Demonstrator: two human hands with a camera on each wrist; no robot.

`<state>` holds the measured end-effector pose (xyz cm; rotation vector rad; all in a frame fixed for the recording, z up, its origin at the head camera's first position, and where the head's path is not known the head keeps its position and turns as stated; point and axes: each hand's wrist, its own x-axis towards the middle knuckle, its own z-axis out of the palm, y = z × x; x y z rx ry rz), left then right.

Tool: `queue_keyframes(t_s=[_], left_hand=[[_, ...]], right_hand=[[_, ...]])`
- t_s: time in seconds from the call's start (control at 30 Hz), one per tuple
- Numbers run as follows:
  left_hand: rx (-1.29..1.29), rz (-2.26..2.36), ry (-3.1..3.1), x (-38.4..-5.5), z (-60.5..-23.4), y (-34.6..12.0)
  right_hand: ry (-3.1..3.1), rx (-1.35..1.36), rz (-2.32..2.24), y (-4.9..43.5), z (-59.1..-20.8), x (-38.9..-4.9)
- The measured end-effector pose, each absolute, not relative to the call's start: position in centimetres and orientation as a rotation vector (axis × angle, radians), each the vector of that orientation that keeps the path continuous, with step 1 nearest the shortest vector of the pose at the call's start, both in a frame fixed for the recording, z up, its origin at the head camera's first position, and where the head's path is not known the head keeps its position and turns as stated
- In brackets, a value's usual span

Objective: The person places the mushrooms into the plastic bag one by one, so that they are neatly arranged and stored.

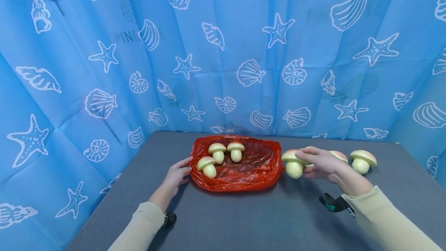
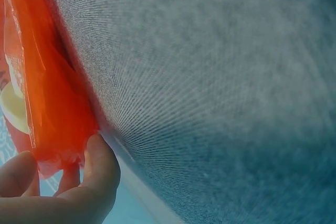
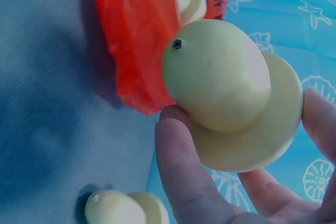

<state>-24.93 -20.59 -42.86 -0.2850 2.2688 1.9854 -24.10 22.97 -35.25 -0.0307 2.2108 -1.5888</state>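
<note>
A red plastic bag (image 1: pixel 240 183) lies spread on the table, its mouth wide, with three pale cream mushrooms (image 1: pixel 235 152) in its left part. My left hand (image 1: pixel 175 177) is at the bag's left end; in the left wrist view thumb and fingers grip that end from both sides. By the bag's right rim, my right hand (image 1: pixel 322 165) holds another pale mushroom (image 3: pixel 215 77) by its cap. Its stem points down in the head view, and a small dark spot marks the stem's end in the right wrist view.
On the grey table (image 1: pixel 258 220), more mushrooms stand to the right, one at the far right (image 1: pixel 363 162) and others partly behind my right hand. A blue curtain (image 1: pixel 223 69) with white shells and starfish hangs behind the table. Dark straps circle both wrists.
</note>
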Motion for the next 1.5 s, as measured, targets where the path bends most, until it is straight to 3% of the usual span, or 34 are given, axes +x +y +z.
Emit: queue_keyframes(t_s=[0.77,1.5], left_hand=[[-0.303,1.991,2.279,-25.2,-43.0,-20.5],[-0.336,2.020,2.267,-25.7,-42.5,-20.3]], right_hand=[[2.078,-0.049,-1.707,18.3,-34.5,-25.2],[1.958,-0.026,-1.753,13.8,-36.4,-27.0]])
